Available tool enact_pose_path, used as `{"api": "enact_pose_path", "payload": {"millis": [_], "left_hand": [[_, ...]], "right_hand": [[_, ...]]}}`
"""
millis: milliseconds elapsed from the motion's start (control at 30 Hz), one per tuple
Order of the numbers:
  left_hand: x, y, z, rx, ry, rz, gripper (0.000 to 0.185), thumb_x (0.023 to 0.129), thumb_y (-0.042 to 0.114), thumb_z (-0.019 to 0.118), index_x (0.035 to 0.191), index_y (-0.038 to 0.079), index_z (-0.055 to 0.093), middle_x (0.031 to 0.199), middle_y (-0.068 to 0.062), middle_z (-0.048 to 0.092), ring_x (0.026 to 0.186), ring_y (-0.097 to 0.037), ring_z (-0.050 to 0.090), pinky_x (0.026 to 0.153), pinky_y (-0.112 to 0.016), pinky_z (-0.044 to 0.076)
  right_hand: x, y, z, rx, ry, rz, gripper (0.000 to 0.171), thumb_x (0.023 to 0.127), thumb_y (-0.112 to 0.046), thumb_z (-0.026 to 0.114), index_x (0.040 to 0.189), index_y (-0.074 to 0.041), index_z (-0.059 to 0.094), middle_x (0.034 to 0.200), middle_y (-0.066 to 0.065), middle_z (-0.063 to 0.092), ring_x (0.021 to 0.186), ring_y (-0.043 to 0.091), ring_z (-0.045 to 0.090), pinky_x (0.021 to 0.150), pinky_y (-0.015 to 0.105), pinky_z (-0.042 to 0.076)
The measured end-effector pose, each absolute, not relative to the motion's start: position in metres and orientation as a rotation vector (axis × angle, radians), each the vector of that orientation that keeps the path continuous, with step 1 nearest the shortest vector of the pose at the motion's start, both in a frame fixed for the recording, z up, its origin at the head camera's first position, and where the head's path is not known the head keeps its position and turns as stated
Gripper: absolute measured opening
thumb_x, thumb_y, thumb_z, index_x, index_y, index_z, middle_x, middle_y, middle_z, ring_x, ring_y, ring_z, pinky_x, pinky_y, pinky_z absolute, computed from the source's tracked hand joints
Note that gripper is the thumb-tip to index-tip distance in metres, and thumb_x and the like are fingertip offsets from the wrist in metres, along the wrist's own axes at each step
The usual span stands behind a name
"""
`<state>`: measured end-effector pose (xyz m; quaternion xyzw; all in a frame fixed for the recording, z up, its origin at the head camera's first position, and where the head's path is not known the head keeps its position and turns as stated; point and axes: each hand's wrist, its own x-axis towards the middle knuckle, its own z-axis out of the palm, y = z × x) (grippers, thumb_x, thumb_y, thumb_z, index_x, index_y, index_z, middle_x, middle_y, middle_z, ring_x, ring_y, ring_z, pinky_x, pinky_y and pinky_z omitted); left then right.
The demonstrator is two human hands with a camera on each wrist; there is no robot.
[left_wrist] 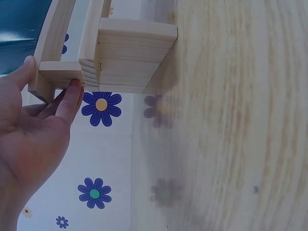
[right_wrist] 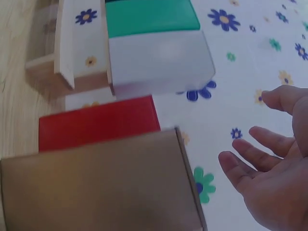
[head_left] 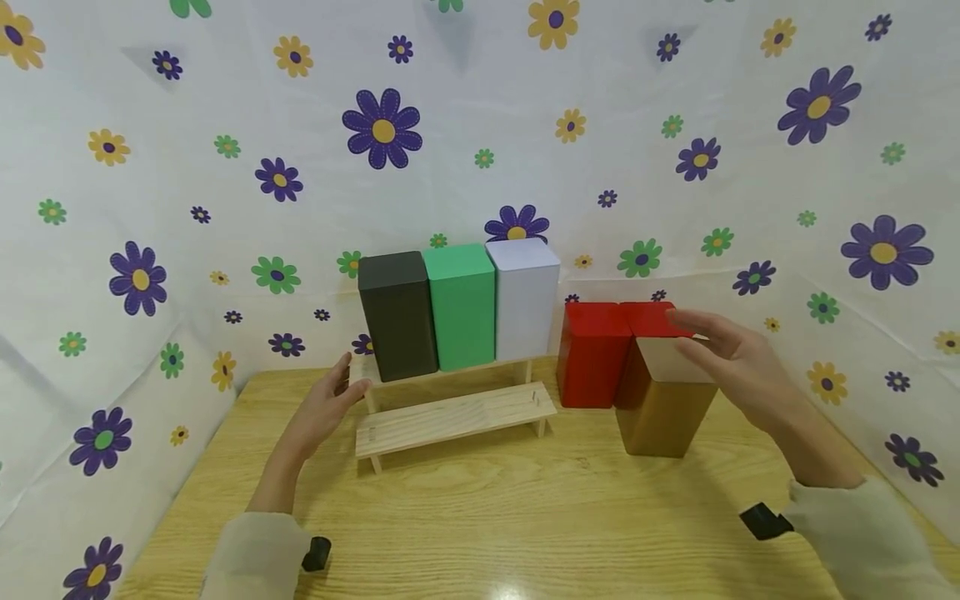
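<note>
A two-tier wooden stand (head_left: pixel 457 422) is on the table, with a black box (head_left: pixel 399 321), a green box (head_left: pixel 463 312) and a white box (head_left: pixel 528 308) upright in a row on its upper tier. My left hand (head_left: pixel 322 412) holds the left end of that tier; in the left wrist view the thumb lies over the board's edge and the fingers reach underneath. To the right stand two red boxes (head_left: pixel 596 358), with a brown box (head_left: pixel 667 417) in front of them. Near the brown box's top is my right hand (head_left: pixel 738 367), fingers loosely spread and apart from it in the right wrist view.
A wood-grain table (head_left: pixel 480 517) carries everything. Behind and on both sides hangs a white sheet (head_left: pixel 465 183) printed with flowers. The stand's lower tier is a slatted plank nearer to me than the upper one.
</note>
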<state>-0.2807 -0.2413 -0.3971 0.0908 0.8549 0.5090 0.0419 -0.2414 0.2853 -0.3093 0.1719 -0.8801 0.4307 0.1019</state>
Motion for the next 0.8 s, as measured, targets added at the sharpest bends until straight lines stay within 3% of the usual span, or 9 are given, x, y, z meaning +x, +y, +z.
{"api": "enact_pose_path", "payload": {"millis": [167, 500, 600, 800], "left_hand": [[-0.292, -0.248, -0.411, 0.272, 2.649, 1.508, 0.077, 0.091, 0.051, 0.042, 0.147, 0.019, 0.000, 0.152, -0.011, 0.006, 0.136, -0.036, 0.013, 0.105, -0.052, 0.021], [-0.298, -0.251, -0.418, 0.278, 2.673, 1.476, 0.079, 0.090, 0.055, 0.041, 0.147, 0.018, 0.000, 0.151, -0.012, 0.007, 0.136, -0.035, 0.014, 0.105, -0.051, 0.022], [-0.293, -0.248, -0.411, 0.283, 2.650, 1.490, 0.078, 0.091, 0.052, 0.042, 0.147, 0.016, 0.000, 0.151, -0.013, 0.006, 0.136, -0.036, 0.013, 0.105, -0.051, 0.022], [-0.279, -0.239, -0.391, 0.284, 2.609, 1.521, 0.073, 0.094, 0.041, 0.043, 0.147, 0.011, 0.001, 0.150, -0.018, 0.006, 0.136, -0.039, 0.011, 0.105, -0.053, 0.020]], "right_hand": [[-0.242, 0.266, -0.301, 0.499, -2.596, 1.356, 0.048, 0.091, -0.035, 0.052, 0.136, -0.021, 0.042, 0.137, -0.001, 0.043, 0.126, 0.022, 0.038, 0.098, 0.054, 0.033], [-0.259, 0.234, -0.295, 0.533, -2.606, 1.448, 0.051, 0.089, -0.040, 0.054, 0.134, -0.017, 0.043, 0.133, -0.001, 0.045, 0.123, 0.021, 0.042, 0.099, 0.045, 0.037], [-0.262, 0.226, -0.295, 0.523, -2.623, 1.472, 0.054, 0.088, -0.041, 0.056, 0.134, -0.016, 0.043, 0.134, 0.001, 0.045, 0.122, 0.024, 0.042, 0.099, 0.048, 0.036], [-0.267, 0.215, -0.295, 0.508, -2.649, 1.476, 0.055, 0.085, -0.048, 0.056, 0.133, -0.025, 0.043, 0.133, -0.003, 0.045, 0.122, 0.021, 0.041, 0.098, 0.052, 0.035]]}}
